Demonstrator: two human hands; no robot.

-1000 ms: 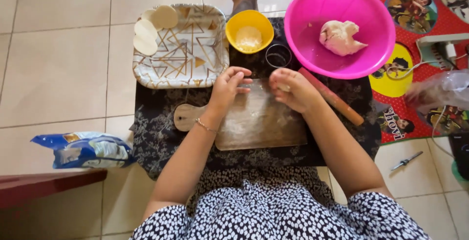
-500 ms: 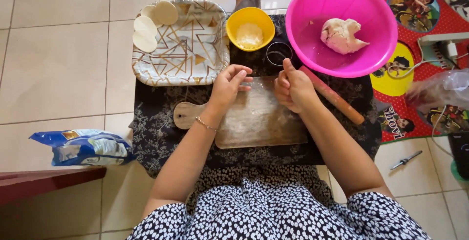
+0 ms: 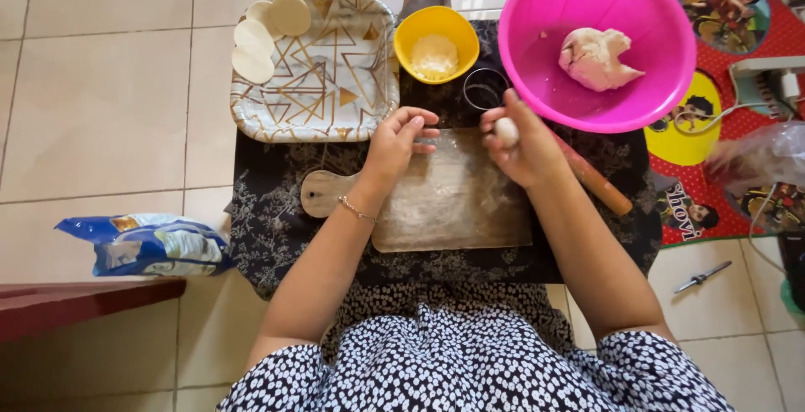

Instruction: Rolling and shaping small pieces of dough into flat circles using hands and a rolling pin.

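Observation:
My right hand (image 3: 524,145) holds a small ball of white dough (image 3: 506,131) in its fingers above the far right corner of a floured wooden board (image 3: 444,198). My left hand (image 3: 396,142) hovers with loose, spread fingers over the board's far left corner and holds nothing. A pink bowl (image 3: 545,60) with a lump of dough (image 3: 597,58) stands just beyond my right hand. A yellow bowl of flour (image 3: 436,43) and a round metal cutter (image 3: 482,89) lie beyond the board.
A patterned square plate (image 3: 335,85) at the far left carries three flat dough discs (image 3: 256,39). A wooden rolling pin (image 3: 597,181) lies right of the board. A blue flour bag (image 3: 151,244) lies on the tile floor at left; a red mat, cables and a plastic bag are at right.
My right hand has lifted off the board and turned, now showing the dough ball in its fingers. My left hand has drawn back slightly to the left.

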